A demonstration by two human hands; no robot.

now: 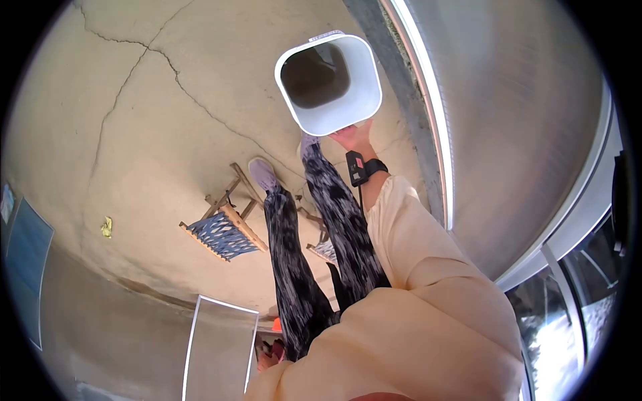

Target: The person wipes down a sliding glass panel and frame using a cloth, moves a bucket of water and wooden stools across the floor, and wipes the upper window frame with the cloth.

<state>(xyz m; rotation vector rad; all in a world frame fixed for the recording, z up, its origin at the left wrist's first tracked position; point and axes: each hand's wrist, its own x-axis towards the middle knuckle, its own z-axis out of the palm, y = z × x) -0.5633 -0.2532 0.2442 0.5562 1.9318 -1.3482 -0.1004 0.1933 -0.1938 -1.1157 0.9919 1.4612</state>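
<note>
A white square-rimmed bucket with dark liquid in its bottom is at the upper middle, its opening facing me. My right hand is at its near side, and the rim hides most of the fingers. A black device is strapped to the right wrist. Low in the view, left of my trouser leg, my left hand is partly visible beside a dark red thing. Its fingers are too small and hidden to read.
Two low wooden stools, one with blue webbing and one partly behind my leg, stand on the cracked floor. A yellow scrap lies left. A raised edge runs along the right. White-framed panel at lower left.
</note>
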